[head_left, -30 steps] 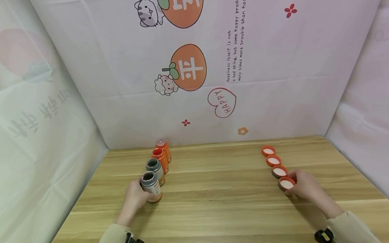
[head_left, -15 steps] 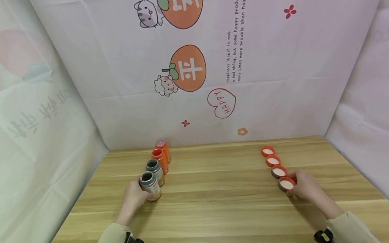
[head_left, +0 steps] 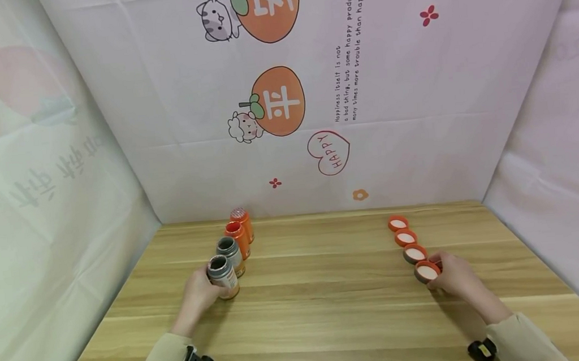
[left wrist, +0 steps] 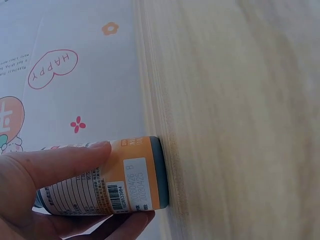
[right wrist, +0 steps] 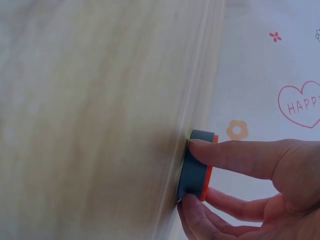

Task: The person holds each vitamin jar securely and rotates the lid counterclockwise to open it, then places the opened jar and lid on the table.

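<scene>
My left hand (head_left: 199,294) grips the nearest jar (head_left: 224,278), which stands upright on the table with its grey neck uncapped. In the left wrist view the thumb lies along the jar's printed label (left wrist: 120,182), fingers round the other side. On the right, my right hand (head_left: 455,274) pinches the nearest lid (head_left: 427,272) between thumb and fingers. That lid has a dark grey side, an orange rim and a white inside facing up. The right wrist view shows the lid's grey side (right wrist: 194,167) close to the tabletop.
Behind the held jar stand a grey-necked jar (head_left: 231,255), an orange jar (head_left: 238,240) and another orange one (head_left: 242,224), in a slanting row. Beyond the held lid lie a grey-sided lid (head_left: 415,254) and two orange lids (head_left: 405,237). A printed white sheet (head_left: 395,155) rises behind the wooden table (head_left: 324,291).
Both hands keep their hold on the jar and the lid, with hardly any movement. The head view has shifted very slightly.
</scene>
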A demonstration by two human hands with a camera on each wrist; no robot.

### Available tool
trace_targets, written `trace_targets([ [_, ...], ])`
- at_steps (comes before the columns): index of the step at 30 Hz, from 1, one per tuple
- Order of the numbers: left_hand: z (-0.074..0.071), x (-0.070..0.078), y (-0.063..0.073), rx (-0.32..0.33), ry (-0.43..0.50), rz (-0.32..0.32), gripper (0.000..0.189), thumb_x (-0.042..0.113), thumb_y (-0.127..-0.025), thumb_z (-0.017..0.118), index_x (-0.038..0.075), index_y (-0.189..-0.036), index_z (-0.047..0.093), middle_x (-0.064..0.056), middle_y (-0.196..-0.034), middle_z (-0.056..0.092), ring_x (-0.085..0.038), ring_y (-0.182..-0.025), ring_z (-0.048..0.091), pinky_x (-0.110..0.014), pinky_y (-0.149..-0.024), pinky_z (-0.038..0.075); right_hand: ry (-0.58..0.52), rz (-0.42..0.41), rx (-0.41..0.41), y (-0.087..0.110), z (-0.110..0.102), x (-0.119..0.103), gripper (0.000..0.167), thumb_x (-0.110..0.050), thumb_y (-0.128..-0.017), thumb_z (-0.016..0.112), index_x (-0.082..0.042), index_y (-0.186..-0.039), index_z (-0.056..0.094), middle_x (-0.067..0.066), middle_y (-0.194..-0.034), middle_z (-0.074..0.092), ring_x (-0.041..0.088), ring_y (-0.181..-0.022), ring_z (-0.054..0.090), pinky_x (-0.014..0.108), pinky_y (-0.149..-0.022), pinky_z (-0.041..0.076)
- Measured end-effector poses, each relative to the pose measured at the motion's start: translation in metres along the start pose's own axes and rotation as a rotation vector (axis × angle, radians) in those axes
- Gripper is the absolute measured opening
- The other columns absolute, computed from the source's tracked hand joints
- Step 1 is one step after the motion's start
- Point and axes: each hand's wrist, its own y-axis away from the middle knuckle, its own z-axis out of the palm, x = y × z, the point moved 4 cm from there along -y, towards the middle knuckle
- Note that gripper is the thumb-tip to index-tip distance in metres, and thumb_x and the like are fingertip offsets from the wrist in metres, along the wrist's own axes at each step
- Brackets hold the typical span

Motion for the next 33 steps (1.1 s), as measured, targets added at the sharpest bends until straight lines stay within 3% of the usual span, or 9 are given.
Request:
trace_targets([
  [7, 0.0, -0.001, 0.002, -0.008, -0.016, 0.017, 0.062, 0.011, -0.059, 0.085, -0.008, -0.112, 0.058, -0.025, -0.105, 0.066, -0.039, -0.099, 0.062, -0.053, -0.088, 0.046, 0.0, -0.01, 0.0, 0.001, -0.001, -0.001, 0.06, -0.009, -0.065, 0.081, 0.014, -0.113, 0.052, 0.032, -0.103, 0.06, 0.042, -0.094, 0.057, 0.052, -0.079, 0.045],
  [15, -0.002, -0.005, 0.007, -0.056, -0.005, -0.02, 0.062, 0.02, -0.066, 0.084, -0.005, -0.117, 0.058, -0.022, -0.106, 0.066, -0.033, -0.097, 0.063, -0.05, -0.086, 0.047, -0.006, -0.013, -0.009, 0.007, -0.004, 0.006, 0.061, -0.015, -0.068, 0.08, 0.015, -0.113, 0.052, 0.03, -0.103, 0.062, 0.042, -0.094, 0.059, 0.051, -0.077, 0.047],
  [23, -0.008, -0.002, 0.016, -0.046, -0.057, 0.012, 0.042, 0.016, -0.069, 0.081, -0.006, -0.1, 0.064, -0.017, -0.092, 0.069, -0.027, -0.084, 0.064, -0.044, -0.077, 0.05, 0.034, 0.036, -0.047, 0.015, -0.008, 0.011, 0.067, -0.025, -0.071, 0.078, 0.017, -0.115, 0.05, 0.028, -0.101, 0.061, 0.041, -0.092, 0.058, 0.051, -0.077, 0.046],
  [25, -0.01, -0.002, 0.018, -0.048, -0.079, 0.008, 0.037, 0.016, -0.069, 0.08, -0.005, -0.095, 0.064, -0.015, -0.088, 0.069, -0.024, -0.079, 0.063, -0.04, -0.071, 0.05, 0.036, 0.05, -0.05, 0.019, -0.007, 0.011, 0.051, -0.027, -0.072, 0.077, 0.012, -0.096, 0.054, 0.019, -0.081, 0.059, 0.032, -0.075, 0.056, 0.042, -0.065, 0.046],
  [28, -0.011, -0.002, 0.022, -0.054, -0.109, -0.019, 0.026, 0.017, -0.071, 0.079, -0.002, -0.085, 0.067, -0.008, -0.076, 0.067, -0.018, -0.067, 0.058, -0.033, -0.06, 0.046, 0.034, 0.086, -0.057, 0.026, -0.007, 0.011, 0.036, -0.027, -0.074, 0.074, -0.004, -0.071, 0.047, 0.002, -0.063, 0.043, 0.017, -0.059, 0.041, 0.03, -0.052, 0.033],
  [30, -0.011, -0.002, 0.024, -0.062, -0.13, -0.039, 0.019, 0.018, -0.073, 0.078, 0.002, -0.078, 0.068, -0.004, -0.071, 0.065, -0.015, -0.061, 0.054, -0.03, -0.056, 0.043, 0.031, 0.103, -0.063, 0.03, -0.006, 0.011, 0.04, -0.026, -0.076, 0.072, -0.012, -0.063, 0.037, -0.003, -0.056, 0.033, 0.013, -0.053, 0.034, 0.027, -0.049, 0.025],
  [33, -0.011, 0.0, 0.029, -0.07, -0.173, -0.037, 0.014, 0.021, -0.075, 0.076, 0.008, -0.072, 0.071, -0.003, -0.071, 0.068, -0.014, -0.061, 0.053, -0.03, -0.056, 0.042, 0.042, 0.12, -0.079, 0.033, -0.007, 0.012, 0.039, -0.027, -0.078, 0.07, -0.014, -0.062, 0.037, -0.004, -0.054, 0.035, 0.012, -0.052, 0.036, 0.026, -0.048, 0.025],
])
